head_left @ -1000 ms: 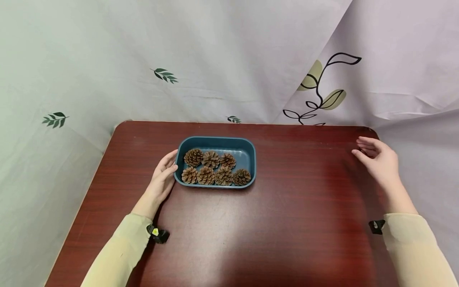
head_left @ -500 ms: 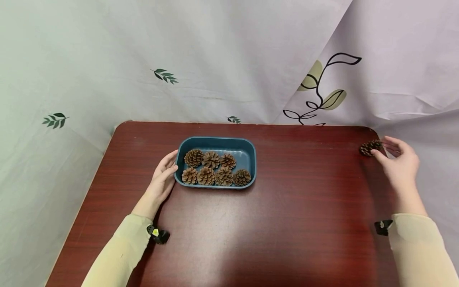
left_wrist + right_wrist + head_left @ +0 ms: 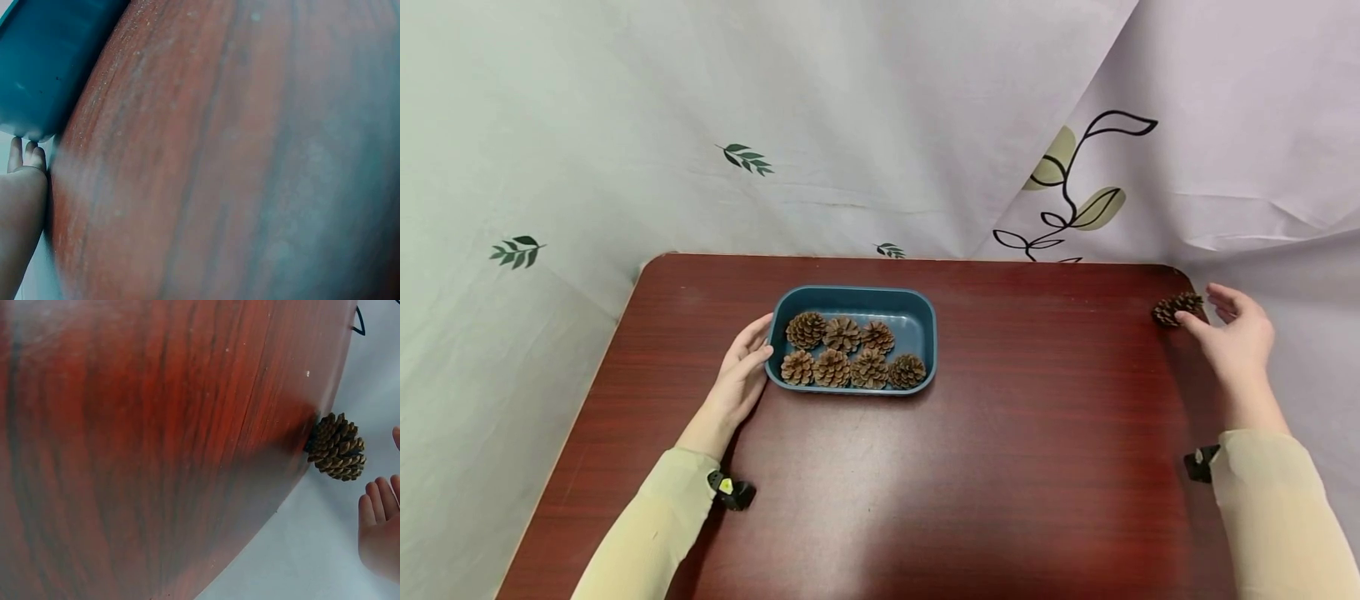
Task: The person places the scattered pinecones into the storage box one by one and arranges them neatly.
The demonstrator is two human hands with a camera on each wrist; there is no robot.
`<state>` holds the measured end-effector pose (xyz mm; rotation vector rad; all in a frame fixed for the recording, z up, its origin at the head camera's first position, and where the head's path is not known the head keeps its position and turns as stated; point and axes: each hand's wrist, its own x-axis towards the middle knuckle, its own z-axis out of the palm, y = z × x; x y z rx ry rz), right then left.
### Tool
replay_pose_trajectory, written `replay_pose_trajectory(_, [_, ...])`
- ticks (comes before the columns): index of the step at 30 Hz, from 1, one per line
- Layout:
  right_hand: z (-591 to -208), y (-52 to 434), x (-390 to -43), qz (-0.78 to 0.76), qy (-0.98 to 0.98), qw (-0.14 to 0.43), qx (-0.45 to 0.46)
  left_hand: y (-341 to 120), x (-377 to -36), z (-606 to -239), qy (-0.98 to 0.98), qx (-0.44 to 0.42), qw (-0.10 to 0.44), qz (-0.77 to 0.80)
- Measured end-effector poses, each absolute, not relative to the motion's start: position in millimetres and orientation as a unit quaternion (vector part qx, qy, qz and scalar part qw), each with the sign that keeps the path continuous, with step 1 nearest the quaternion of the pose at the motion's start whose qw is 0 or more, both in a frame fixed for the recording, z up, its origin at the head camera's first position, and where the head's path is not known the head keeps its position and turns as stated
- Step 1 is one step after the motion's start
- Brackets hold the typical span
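On the table stands a dark blue plastic tray (image 3: pixel 925 333) with several brown pine cones (image 3: pixel 831 367) in it, grouped to the left and along the near side. My left hand (image 3: pixel 739 375) rests against the tray's left end, its thumb at the rim; in the left wrist view the fingers (image 3: pixel 30 156) touch the tray wall (image 3: pixel 44 75). A single pine cone (image 3: pixel 1176 309) lies at the table's far right corner. Beside it is my right hand (image 3: pixel 1236 337), fingers spread; the right wrist view has a gap between that hand (image 3: pixel 381 519) and the pine cone (image 3: pixel 337 448).
The reddish-brown wooden table (image 3: pixel 1015 450) has a rounded far right corner, right by the lone pine cone. Behind the table hangs a pale curtain (image 3: pixel 880 125) with leaf prints. A black wrist camera (image 3: pixel 736 493) sits on the left sleeve, another (image 3: pixel 1202 463) on the right.
My right hand has moved right, away from the pine cone it covered, leaving it at the corner in plain sight. The left hand and the tray have stayed put.
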<state>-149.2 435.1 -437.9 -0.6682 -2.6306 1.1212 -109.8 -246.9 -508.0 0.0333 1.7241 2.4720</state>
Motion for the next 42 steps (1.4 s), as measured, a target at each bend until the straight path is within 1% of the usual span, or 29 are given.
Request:
replay_pose_trajectory(3, [-441, 438, -152, 0.386, -0.889, 0.092, -0.228, -247, -110, -508, 0.57, 0.01, 0.065, 0.819])
replay_pose_trajectory(9, [-447, 443, -157, 0.449, -0.858, 0.098, -0.227, -247, -110, -507, 0.569, 0.01, 0.068, 0.819])
replay_pose_trajectory(17, [-448, 444, -162, 0.494, -0.816, 0.095, -0.285, -246, -109, -508, 0.57, 0.005, 0.068, 0.819])
replay_pose_trajectory(22, [-451, 447, -164, 0.527, -0.801, 0.097, -0.268, -247, -108, -508, 0.57, 0.004, 0.067, 0.819])
replay_pose_trajectory(27, [-456, 448, -164, 0.522, -0.811, 0.081, -0.252, -246, -108, -508, 0.565, 0.008, 0.064, 0.822])
replay_pose_trajectory(30, [-458, 448, -165, 0.524, -0.811, 0.072, -0.251, -246, -108, -508, 0.565, 0.009, 0.064, 0.822])
replay_pose_trajectory(42, [-457, 446, -169, 0.562, -0.782, 0.073, -0.259, -246, -110, -507, 0.57, 0.006, 0.067, 0.819])
